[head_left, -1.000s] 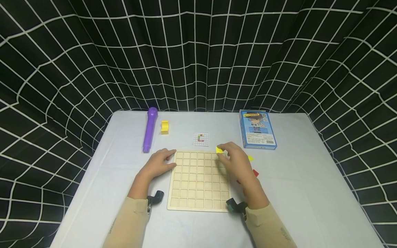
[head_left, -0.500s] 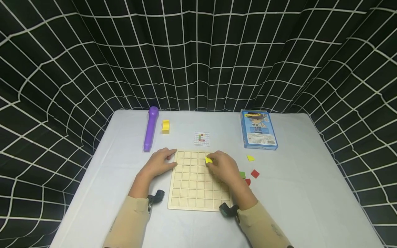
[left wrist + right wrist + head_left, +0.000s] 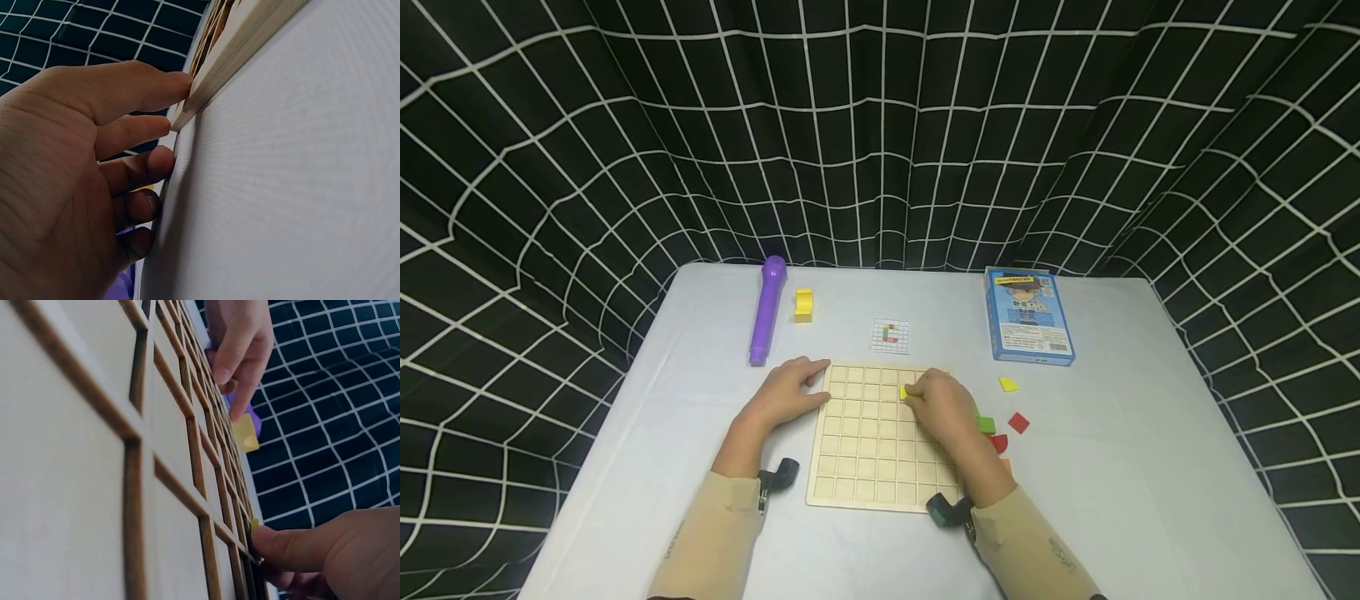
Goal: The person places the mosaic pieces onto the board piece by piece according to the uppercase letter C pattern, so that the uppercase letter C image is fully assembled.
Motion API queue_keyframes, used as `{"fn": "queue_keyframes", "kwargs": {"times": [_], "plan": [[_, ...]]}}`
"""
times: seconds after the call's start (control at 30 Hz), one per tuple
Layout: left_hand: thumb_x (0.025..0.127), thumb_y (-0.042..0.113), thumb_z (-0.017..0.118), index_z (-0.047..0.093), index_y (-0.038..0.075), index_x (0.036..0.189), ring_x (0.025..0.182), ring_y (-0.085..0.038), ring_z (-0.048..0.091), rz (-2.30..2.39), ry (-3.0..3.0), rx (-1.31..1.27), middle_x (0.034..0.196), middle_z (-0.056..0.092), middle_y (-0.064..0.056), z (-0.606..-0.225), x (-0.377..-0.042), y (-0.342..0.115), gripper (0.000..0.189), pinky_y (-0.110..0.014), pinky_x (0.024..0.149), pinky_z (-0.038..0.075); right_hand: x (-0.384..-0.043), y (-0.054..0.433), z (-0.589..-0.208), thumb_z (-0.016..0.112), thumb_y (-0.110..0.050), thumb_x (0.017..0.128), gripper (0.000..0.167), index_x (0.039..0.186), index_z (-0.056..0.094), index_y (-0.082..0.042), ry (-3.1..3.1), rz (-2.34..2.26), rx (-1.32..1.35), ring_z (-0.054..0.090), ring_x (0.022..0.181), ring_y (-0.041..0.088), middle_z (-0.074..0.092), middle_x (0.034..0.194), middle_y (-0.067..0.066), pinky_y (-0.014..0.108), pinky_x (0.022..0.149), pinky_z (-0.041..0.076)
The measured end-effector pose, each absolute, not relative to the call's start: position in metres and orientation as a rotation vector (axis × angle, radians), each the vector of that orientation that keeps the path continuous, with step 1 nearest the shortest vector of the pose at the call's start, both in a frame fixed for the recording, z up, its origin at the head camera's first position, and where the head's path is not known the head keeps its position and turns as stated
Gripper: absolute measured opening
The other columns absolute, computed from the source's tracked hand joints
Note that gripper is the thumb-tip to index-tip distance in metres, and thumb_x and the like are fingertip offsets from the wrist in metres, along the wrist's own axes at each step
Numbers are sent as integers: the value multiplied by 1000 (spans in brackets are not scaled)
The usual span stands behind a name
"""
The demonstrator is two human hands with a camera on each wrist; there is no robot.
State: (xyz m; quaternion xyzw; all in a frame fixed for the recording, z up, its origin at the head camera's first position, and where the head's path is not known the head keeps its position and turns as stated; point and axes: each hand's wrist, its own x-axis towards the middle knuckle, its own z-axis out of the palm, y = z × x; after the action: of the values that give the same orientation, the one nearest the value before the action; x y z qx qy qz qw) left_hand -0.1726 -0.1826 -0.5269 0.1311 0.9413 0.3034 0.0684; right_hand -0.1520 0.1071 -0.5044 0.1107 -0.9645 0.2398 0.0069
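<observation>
A wooden grid board (image 3: pixel 865 450) lies flat on the white table. My right hand (image 3: pixel 943 408) pinches a small yellow piece (image 3: pixel 903 392) at the board's upper right part. In the right wrist view the fingers hide most of that yellow piece (image 3: pixel 254 523), which is down at the grid ridges. My left hand (image 3: pixel 782 396) rests by the board's left side, thumb and forefinger touching its edge; in the left wrist view the other fingers hang loosely bent, holding nothing. Behind the board lies a small card (image 3: pixel 890 336) printed with a coloured pattern on a grid.
Right of the board lie a yellow rounded piece (image 3: pixel 1008 384), a red square (image 3: pixel 1018 422), a green piece (image 3: pixel 987 425), a red rounded piece (image 3: pixel 1000 443) and an orange piece (image 3: pixel 1007 467). Farther back are a blue box (image 3: pixel 1030 317), a purple stick (image 3: pixel 767 312) and a yellow block (image 3: pixel 803 306).
My right hand has carried the yellow piece leftward from the board's upper right corner and down to a grid cell, uncovering loose pieces on the right. The left hand has stayed put.
</observation>
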Motion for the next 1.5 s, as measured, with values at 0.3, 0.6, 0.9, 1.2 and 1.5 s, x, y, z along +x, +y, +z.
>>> {"fn": "queue_keyframes", "kwargs": {"times": [0.3,0.6,0.9,1.2,1.5], "plan": [[89,31,80,59,10,146,81,-15,45,916,2828,389,86,48,3,-528,-172,-182,64,-36,77,40,-150,106,-501,80,-22,90,20,106,83,-10,-3060,668,328,55,69,15,63,85,0,32,59,46],[88,31,80,59,11,145,81,-15,44,925,2825,386,86,47,3,-530,-172,-182,64,-36,77,39,-149,109,-504,83,-21,86,22,105,82,-9,-3029,782,185,60,77,19,69,91,3,37,68,51],[88,31,80,60,11,144,81,-15,45,921,2832,382,86,48,3,-529,-172,-180,64,-36,77,39,-149,108,-504,82,-23,87,21,103,82,-10,-3038,831,137,61,78,19,67,88,2,38,68,51],[88,31,80,59,11,145,82,-15,45,919,2826,383,87,48,3,-530,-172,-180,64,-36,78,39,-146,118,-487,80,-26,88,21,102,81,-10,-2963,952,133,64,82,22,68,87,2,43,72,52],[89,31,80,59,9,146,79,-15,42,932,2824,408,85,46,2,-528,-172,-182,64,-36,75,38,-152,150,-462,74,-30,94,28,113,78,-10,-2979,1091,45,57,79,23,67,94,4,37,65,46]]}}
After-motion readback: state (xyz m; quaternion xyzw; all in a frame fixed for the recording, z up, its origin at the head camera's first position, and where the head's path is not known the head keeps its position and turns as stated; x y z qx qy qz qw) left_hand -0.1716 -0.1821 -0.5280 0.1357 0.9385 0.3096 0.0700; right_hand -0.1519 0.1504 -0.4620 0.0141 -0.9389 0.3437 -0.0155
